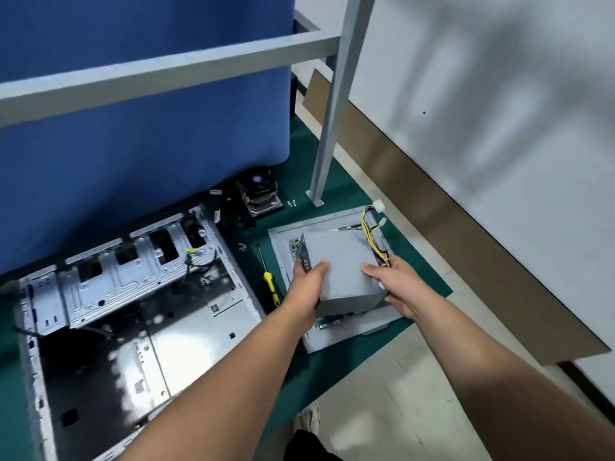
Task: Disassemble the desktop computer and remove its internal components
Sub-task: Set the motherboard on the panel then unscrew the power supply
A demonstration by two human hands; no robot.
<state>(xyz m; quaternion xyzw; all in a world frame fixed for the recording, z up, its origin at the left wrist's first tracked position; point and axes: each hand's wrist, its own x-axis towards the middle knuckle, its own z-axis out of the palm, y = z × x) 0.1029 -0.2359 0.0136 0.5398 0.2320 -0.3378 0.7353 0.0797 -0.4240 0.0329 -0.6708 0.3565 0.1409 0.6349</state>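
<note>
The opened computer case (109, 294) lies on its side at the left, its inside bare metal. Both hands hold a grey power supply box (342, 261) over the removed side panel (332, 337) on the green mat. My left hand (307, 284) grips the box's near-left edge, thumb on top. My right hand (394, 287) grips its right side, where yellow and black cables (372, 234) trail back to white connectors. A motherboard edge (327, 322) shows just beneath the box.
A yellow-handled screwdriver (269, 281) lies between case and panel. A CPU cooler with fan (261, 194) sits at the back by small screws (292, 203). A grey metal frame post (327, 128) stands behind; blue partition (143, 128) left, wall right.
</note>
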